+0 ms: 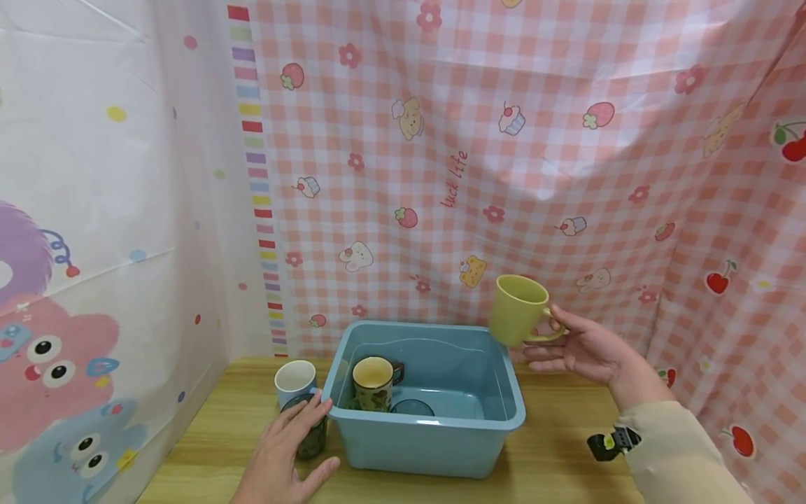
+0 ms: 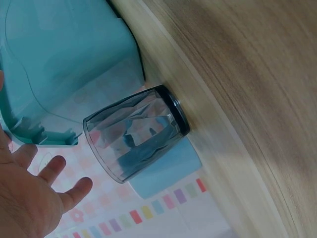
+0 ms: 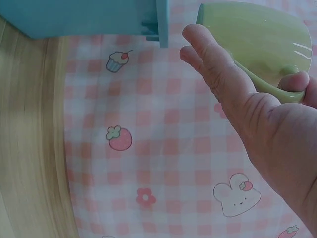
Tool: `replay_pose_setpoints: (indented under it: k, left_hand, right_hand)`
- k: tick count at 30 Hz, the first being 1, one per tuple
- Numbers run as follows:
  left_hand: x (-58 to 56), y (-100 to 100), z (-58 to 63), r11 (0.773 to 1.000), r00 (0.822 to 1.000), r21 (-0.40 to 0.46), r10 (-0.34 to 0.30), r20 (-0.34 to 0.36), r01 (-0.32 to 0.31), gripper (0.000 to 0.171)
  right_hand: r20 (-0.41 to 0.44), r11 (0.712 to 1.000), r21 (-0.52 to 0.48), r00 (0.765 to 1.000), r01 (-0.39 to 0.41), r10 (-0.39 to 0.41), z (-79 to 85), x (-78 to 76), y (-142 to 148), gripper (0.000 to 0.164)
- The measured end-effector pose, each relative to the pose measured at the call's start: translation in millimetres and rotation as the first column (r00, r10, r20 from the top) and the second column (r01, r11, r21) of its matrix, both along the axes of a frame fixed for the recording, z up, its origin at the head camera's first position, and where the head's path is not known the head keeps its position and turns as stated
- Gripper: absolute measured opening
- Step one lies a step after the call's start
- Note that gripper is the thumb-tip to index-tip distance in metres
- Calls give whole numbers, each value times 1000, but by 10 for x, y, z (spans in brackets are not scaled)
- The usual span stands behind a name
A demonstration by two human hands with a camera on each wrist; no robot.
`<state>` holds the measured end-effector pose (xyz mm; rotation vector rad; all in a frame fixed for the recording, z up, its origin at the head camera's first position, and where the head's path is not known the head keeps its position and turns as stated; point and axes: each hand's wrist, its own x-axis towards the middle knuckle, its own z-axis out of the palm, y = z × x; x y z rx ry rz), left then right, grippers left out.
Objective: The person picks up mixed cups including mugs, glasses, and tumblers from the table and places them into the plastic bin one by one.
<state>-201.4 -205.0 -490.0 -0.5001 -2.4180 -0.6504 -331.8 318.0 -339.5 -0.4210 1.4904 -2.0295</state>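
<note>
Hold the yellow-green mug [image 1: 513,315] by its handle [image 1: 554,337] with the right hand [image 1: 588,346], at right of centre in the head frame; thumb and forefinger pinch the handle, while the remaining fingers extend below it. Maintain a firm pinch — a grip on the handle alone may let the body swing — and keep the mouth upward; if crossing the rim of the blue bin [image 1: 428,444], lift clear and avoid the patterned mug [image 1: 373,393] inside, at the bin's left. Keep the left hand [image 1: 283,441], lower left of centre, relaxed; its fingers are spread and grip nothing; whether a fingertip touches the rim cannot be told.

The head view overlaps the held mug with the bin's far right corner, leaving clearance unclear; the right wrist view, upper right, shows a gap between mug and rim. The head view partly covers the dark glass [image 2: 138,134] with the left hand; the left wrist view exposes its faceted, see-through wall and dark base on the counter [image 2: 257,89] — the bin's interior contents appear in the head view only.
</note>
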Motion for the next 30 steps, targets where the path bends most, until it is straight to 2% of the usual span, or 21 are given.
replay_pose_setpoints:
  k: [8, 14, 19, 23, 26, 30]
  left_hand:
    - [2, -1, 7, 1000, 1000, 8, -5, -7, 5, 82]
    - [4, 0, 10, 1000, 1000, 8, 1, -1, -1, 81]
    - [-3, -2, 1, 1000, 1000, 6, 2, -3, -2, 81]
    - [-1, 2, 6, 1000, 999, 3, 13, 32, -14, 82]
    - [3, 8, 14, 1000, 998, 2, 20, 61, -21, 83]
    - [7, 12, 19, 1000, 998, 0, 18, 65, -18, 83]
  right_hand:
    - [4, 1000, -12, 1000, -24, 24, 26, -47, -119, 48]
    - [13, 999, 23, 999, 42, -42, 51, -51, -207, 41]
    - [5, 993, 75, 996, 93, -93, 69, -43, -290, 42]
    - [4, 988, 98, 993, 119, -120, 72, -41, -354, 43]
    - [-4, 986, 110, 992, 125, -125, 59, -49, -398, 42]
    - [-25, 983, 136, 993, 122, -119, 40, -60, -461, 42]
